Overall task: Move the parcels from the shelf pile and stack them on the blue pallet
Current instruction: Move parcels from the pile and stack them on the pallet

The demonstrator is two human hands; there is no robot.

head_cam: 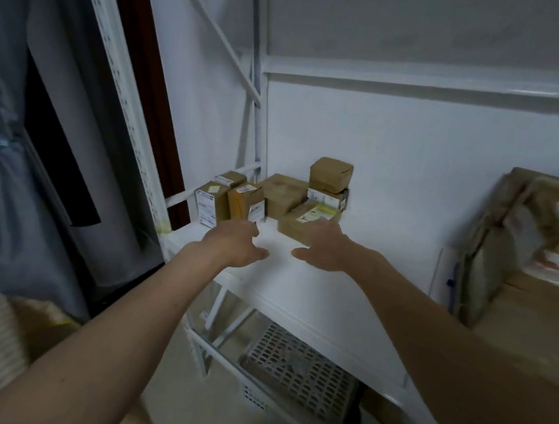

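Note:
Several small brown cardboard parcels [286, 195] with white labels are piled at the back left corner of a white shelf [315, 290]. One small box [330, 175] sits on top of the pile. A flat parcel [307, 222] lies at the front of the pile. My left hand [234, 245] reaches over the shelf, fingers relaxed, just short of an upright parcel [247, 201]. My right hand [323, 249] is stretched out with its fingers on the near edge of the flat parcel. Neither hand holds anything. The blue pallet is out of view.
Larger cardboard boxes [533, 256] stand on the shelf at the right. White rack uprights [257, 111] and a diagonal brace frame the corner. Below the shelf lies a perforated grey crate [296, 375]. A grey curtain [27, 161] hangs at the left.

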